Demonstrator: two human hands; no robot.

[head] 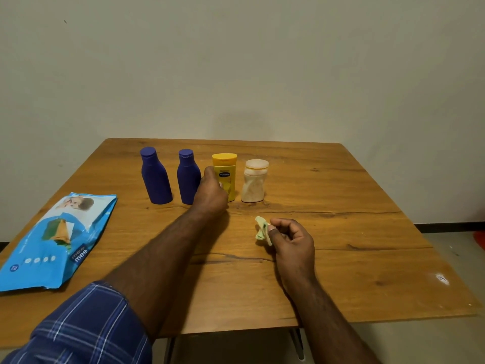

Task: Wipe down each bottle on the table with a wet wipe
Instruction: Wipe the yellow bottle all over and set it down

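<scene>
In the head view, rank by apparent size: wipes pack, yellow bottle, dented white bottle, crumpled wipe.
1. Wipes pack, though it lies nearest the camera.
2. Yellow bottle, partly hidden by the left hand.
3. Dented white bottle.
4. Crumpled wipe.

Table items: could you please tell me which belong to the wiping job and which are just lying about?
Job: two blue bottles, yellow Vaseline bottle, dented white bottle, wet wipe in right hand, wipes pack, left hand.
Lying about: red object on floor.
</scene>
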